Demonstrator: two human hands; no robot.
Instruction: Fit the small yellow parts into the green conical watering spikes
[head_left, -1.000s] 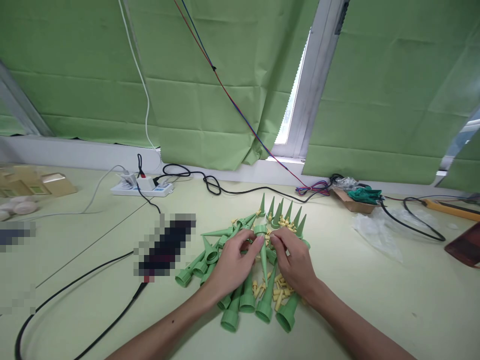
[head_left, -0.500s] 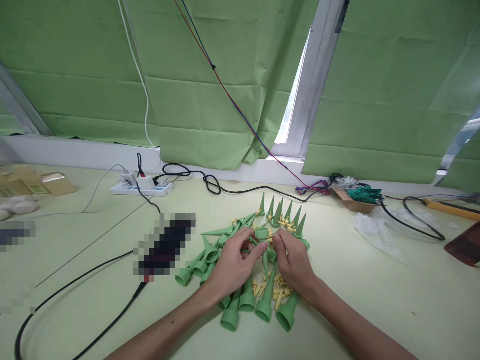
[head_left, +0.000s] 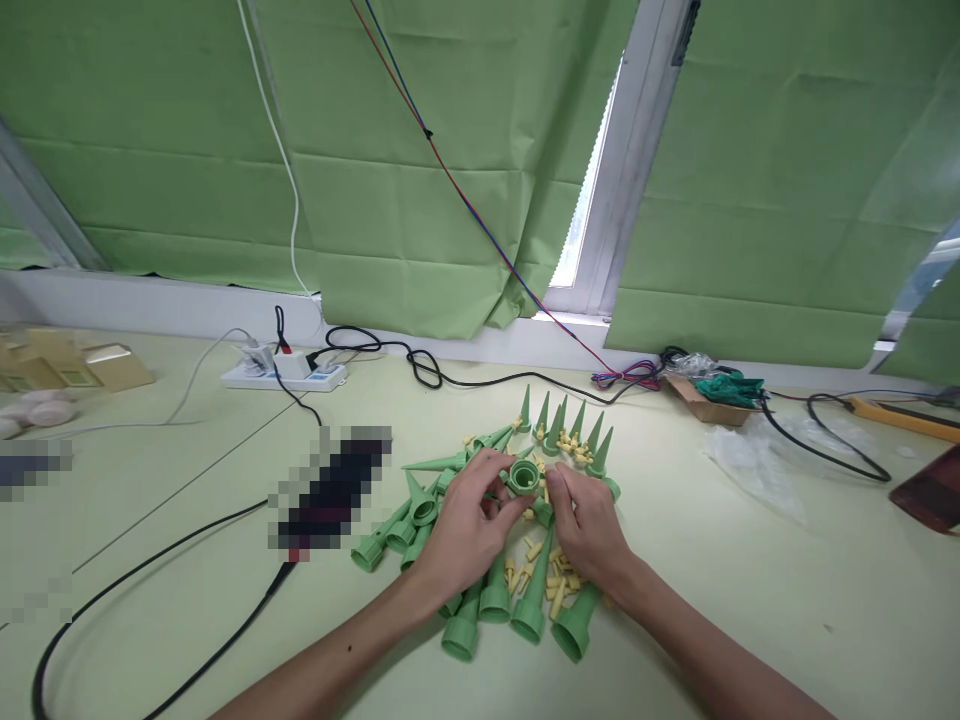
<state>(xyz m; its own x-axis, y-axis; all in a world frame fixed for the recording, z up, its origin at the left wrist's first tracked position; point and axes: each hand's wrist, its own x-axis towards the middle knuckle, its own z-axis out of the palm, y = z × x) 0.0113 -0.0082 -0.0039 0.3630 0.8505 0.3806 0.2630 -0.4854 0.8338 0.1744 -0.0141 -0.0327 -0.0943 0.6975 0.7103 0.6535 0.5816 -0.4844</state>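
Note:
My left hand (head_left: 476, 508) is closed on a green plastic spike (head_left: 524, 477), gripping it by its wide round end. That end's open mouth faces me, and a bit of yellow shows inside. Just right of it, my right hand (head_left: 587, 512) pinches a small yellow plastic piece (head_left: 547, 484), mostly covered by the fingers. Beneath and around both hands lie several loose green spikes (head_left: 531, 600) with hollow ends. Small yellow pieces (head_left: 559, 590) are scattered among them. Farther back, several green cones (head_left: 556, 430) stand point up, with yellow fittings (head_left: 576, 450) beside them.
A dark pixelated device (head_left: 334, 490) with a cable lies to the left. Behind it is a white power strip (head_left: 285, 375). At the back right sit a cardboard box (head_left: 709, 400) and clear plastic film (head_left: 757, 465). A dark red object (head_left: 934, 490) lies at the right edge.
The green spike in my left hand has tilted, so its open end now faces me instead of upward. My right hand stays close beside it, nearly unmoved.

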